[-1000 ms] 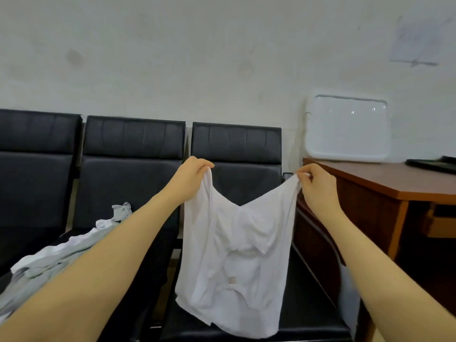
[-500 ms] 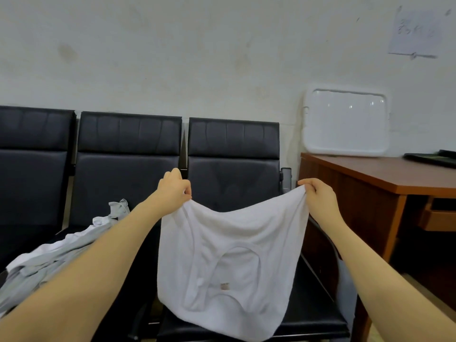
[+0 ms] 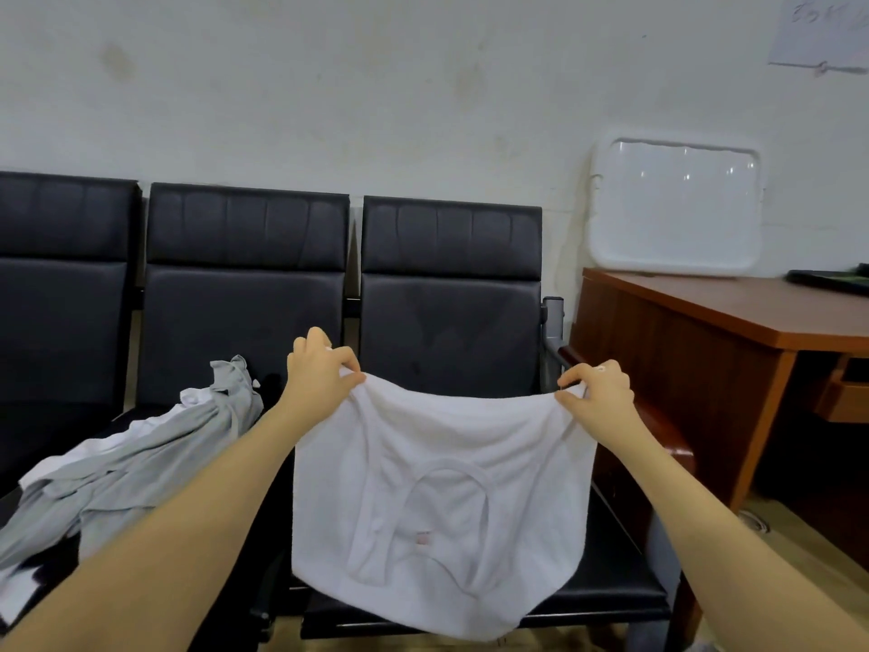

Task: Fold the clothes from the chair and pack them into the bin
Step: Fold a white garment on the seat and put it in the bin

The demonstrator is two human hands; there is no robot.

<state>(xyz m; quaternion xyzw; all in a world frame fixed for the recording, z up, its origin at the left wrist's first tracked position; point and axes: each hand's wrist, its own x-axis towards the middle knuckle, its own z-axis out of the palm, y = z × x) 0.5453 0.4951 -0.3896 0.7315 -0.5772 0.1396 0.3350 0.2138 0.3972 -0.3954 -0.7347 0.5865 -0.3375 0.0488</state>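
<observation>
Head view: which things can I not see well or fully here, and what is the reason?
- Bin: not seen in the head view.
- Right chair seat: mostly covered by the white shirt, which the left hand and right hand pinch.
- Gray clothes pile: cut by the left edge and crossed by the left forearm.
- Paper on wall: cut by the top-right corner; writing too small.
- Shirt label: too small to read.

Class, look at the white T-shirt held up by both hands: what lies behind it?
Behind the white cotton T-shirt is the rightmost black padded chair; its backrest shows above. Most of the seat is covered, so whether anything lies there cannot be seen.
</observation>
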